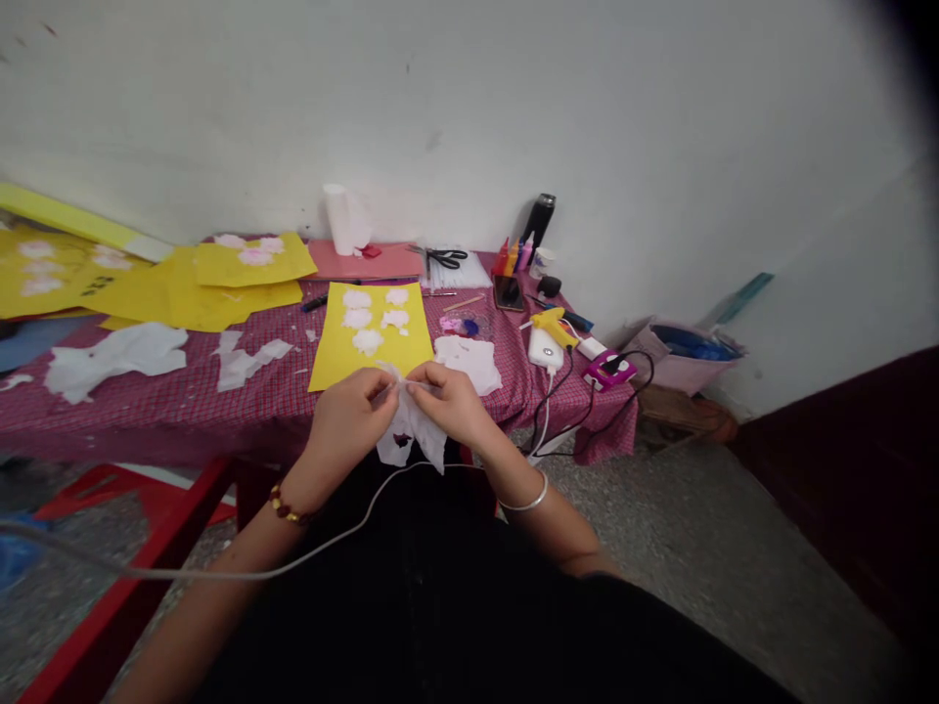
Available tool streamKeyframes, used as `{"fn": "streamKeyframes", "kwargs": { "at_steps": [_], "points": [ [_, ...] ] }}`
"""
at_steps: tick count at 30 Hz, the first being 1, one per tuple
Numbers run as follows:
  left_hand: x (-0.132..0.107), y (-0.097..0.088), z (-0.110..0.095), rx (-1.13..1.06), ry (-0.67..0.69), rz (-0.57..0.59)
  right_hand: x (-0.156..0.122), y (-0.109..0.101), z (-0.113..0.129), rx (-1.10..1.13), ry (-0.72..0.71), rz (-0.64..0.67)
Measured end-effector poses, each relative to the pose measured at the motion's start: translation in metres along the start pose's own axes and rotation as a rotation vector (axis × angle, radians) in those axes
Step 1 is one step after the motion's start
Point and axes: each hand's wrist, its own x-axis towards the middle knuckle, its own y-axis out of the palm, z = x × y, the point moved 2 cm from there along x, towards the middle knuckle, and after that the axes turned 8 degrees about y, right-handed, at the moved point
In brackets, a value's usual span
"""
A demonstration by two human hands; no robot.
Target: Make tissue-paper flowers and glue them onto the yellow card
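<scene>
Between my hands, just off the table's front edge, hangs a thin white sheet of tissue paper (422,430) with torn, ragged edges. My left hand (350,416) pinches it near its top, fingers closed. Close beside it, my right hand (449,401) grips the same tissue with thumb and fingers pressed together. Right behind the hands lies a yellow sheet (334,342) bearing several crumpled white tissue tufts (367,340). A flat piece of white tissue (469,365) rests to its right, below a small palette with pink and blue paint (469,324).
Torn tissue (117,360) and more yellow sheets (168,288) cover the left side. Behind stand a paper roll (341,220), scissors (444,258), paint bottles (514,257) and a black flask (540,219). At right are a phone (508,292), yellow glue gun (552,325) and cords.
</scene>
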Motion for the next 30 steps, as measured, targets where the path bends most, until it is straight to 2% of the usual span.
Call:
{"fn": "streamKeyframes", "kwargs": {
  "at_steps": [7,18,23,30],
  "points": [
    [0.0,0.001,-0.001,-0.039,0.099,-0.068,-0.002,0.002,0.004,-0.034,-0.065,-0.029],
    [0.001,0.003,0.0,-0.041,0.097,-0.146,-0.002,0.002,0.005,-0.045,-0.059,-0.03],
    [0.001,0.002,0.005,-0.156,-0.031,-0.165,0.0,0.0,0.001,0.015,0.002,-0.044],
    [-0.001,0.005,0.011,-0.54,-0.304,-0.152,0.003,-0.003,-0.005,0.052,0.055,-0.071]
  ]
}}
